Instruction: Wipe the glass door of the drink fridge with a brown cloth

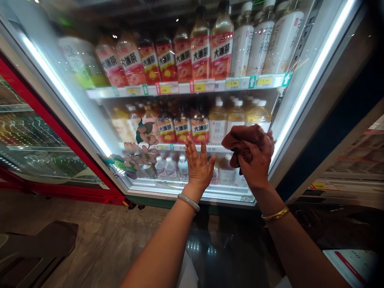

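My left hand [198, 166] is raised in front of the glass door [186, 186] of a lit drinks fridge, palm towards it and fingers spread, holding nothing. I cannot tell for sure whether it touches the glass. A crumpled brown cloth [244, 140] is bunched in my right hand [256, 162], close to the door's lower right part. Behind the glass stand rows of bottles, among them red-labelled iced tea bottles [222, 48] and white-labelled tea bottles [217, 124]. A printed flower decoration [138, 156] shows on the glass, left of my hands.
A red-framed fridge [60, 116] adjoins on the left. To the right, beyond a dark frame, are shelves of packaged goods [354, 156]. A dark stool-like object [39, 252] stands on the tiled floor [99, 236] at lower left. A white-and-red printed sheet [351, 264] lies at lower right.
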The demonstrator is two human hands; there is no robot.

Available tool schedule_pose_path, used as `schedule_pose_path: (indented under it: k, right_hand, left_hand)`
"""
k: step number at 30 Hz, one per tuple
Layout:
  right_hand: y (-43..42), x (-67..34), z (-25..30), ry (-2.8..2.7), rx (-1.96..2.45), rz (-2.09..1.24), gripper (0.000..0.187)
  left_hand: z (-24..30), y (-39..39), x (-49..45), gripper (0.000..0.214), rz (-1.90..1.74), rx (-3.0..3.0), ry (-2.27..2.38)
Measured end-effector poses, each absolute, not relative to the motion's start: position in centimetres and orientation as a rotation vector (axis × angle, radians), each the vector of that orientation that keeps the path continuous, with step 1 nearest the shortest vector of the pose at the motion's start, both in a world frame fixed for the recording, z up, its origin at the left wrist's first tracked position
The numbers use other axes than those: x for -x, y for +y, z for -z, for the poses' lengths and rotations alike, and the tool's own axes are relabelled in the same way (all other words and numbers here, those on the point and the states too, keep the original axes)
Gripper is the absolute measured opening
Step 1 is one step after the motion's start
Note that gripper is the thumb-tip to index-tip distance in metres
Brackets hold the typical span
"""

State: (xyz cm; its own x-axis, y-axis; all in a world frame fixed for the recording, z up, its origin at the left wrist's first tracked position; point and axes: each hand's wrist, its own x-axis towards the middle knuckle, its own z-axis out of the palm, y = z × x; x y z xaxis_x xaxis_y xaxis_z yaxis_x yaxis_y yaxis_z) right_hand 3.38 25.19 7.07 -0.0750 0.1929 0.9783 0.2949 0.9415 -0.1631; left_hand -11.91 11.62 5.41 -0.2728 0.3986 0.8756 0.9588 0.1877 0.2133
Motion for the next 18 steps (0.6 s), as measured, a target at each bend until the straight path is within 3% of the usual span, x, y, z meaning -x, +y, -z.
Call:
schedule_pose_path:
  k: [3, 9, 18]
  right_hand:
    - [24.0, -2.2, -6.6, -1.639, 0.432, 0.047, 0.041]
    - [22.8, -2.3, -6.0, -1.829, 0.127, -0.081, 0.049]
    - [25.3, -5.2, -7.1, -1.712, 0.389, -0.195, 0.048]
  left_hand:
    - [-5.7, 11.7, 10.9, 0.083, 1.031, 1.388, -1.735]
    - [-6.5, 12.3, 7.9, 0.083, 1.048, 1.74, -1.55]
    - [-6.6, 14.4, 5.4, 0.089, 1.017, 1.847, -1.548]
